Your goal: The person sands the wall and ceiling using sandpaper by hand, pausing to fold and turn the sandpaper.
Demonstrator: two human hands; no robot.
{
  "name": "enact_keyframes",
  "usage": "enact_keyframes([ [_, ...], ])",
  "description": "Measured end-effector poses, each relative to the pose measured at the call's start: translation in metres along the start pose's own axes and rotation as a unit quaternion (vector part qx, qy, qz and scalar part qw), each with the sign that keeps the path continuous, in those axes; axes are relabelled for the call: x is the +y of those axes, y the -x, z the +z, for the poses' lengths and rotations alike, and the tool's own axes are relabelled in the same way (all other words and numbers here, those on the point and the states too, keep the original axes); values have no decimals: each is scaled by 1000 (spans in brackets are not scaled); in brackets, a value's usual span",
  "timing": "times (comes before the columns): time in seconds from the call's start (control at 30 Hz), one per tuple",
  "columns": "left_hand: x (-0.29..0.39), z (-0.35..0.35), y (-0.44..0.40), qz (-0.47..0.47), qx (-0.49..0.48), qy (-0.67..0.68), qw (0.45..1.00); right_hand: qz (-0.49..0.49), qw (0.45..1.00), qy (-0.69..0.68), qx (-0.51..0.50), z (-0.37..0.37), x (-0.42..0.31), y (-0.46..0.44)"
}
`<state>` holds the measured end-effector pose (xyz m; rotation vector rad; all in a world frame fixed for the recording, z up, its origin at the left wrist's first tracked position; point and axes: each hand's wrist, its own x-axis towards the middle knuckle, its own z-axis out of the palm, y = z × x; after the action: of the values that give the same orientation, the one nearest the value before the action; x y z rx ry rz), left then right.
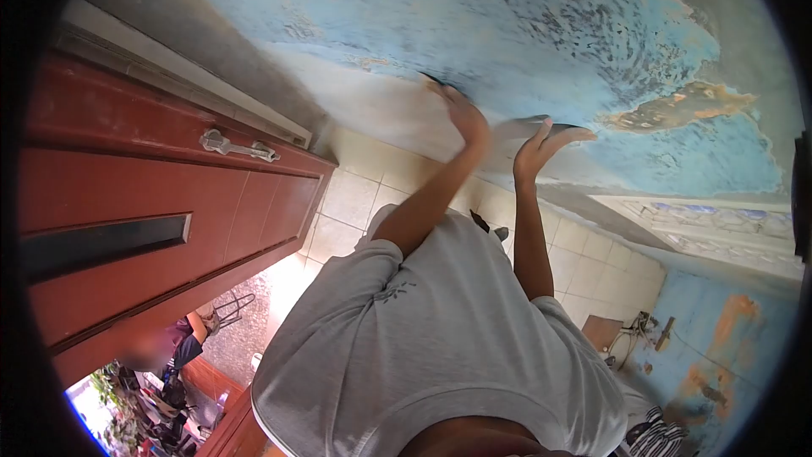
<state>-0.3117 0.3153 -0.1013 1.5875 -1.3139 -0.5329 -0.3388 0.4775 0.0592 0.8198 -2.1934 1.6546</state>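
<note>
Reaching up to the painted wall (pixel 423 0), both bare hands work at the border of a smooth whitish patch (pixel 364 106). The right hand (pixel 533 159) has its grip narrow, holding a dark flat piece (pixel 554 125) between the thumb and the straight fingers, close against the wall. The left hand (pixel 465 118) is bent at the wrist, with a thin dark edge (pixel 436 80) at its fingertips; because of the blur, I cannot tell if its grip is closed on this.

As I judge, the flat piece could slip from the fingers, since they lie along it and do not wrap around it. If its edge is tilted too much, it may scratch the patch or lift more flakes, because the blue paint looks weak near the peeled area (pixel 677 110). The two hands are near each other, so a wide movement could make them knock together.

The blue layer is uneven, with dark speckles and a ragged border, while the whitish patch looks soft and even. The red door (pixel 144 203) has straight raised panels and a metal-looking handle (pixel 241 148). The floor tiles (pixel 351 195) are pale and square, and the grey shirt (pixel 457 313) hangs in loose folds.
</note>
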Motion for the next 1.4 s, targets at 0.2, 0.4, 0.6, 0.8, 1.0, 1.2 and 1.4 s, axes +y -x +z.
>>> enact_keyframes([
  [0.2, -53, -20, -116, 0, 41, -17, 999, 17, 999, -32, -23, -11, -6, 2],
  [0.4, 26, -33, 5, 27, 54, 19, 998, 23, 999, -5, -34, -13, -4, 1],
  [0.6, -35, -31, -145, -213, 30, 421, 881, 9, 996, -21, -85, -35, 3, 5],
  [0.8, 72, -53, 50, -89, -14, 222, 971, 0, 996, -6, -94, -34, 7, 4],
  [1.0, 54, -95, -80, -227, -8, 378, 898, -36, 988, 1, -151, -71, 28, 2],
  [1.2, 71, -48, -9, -156, 62, 337, 926, -114, 977, 22, -179, -127, 62, -18],
  [1.4, 150, -45, 223, -73, -106, 267, 955, -119, 991, 54, -20, -218, 122, -62],
])
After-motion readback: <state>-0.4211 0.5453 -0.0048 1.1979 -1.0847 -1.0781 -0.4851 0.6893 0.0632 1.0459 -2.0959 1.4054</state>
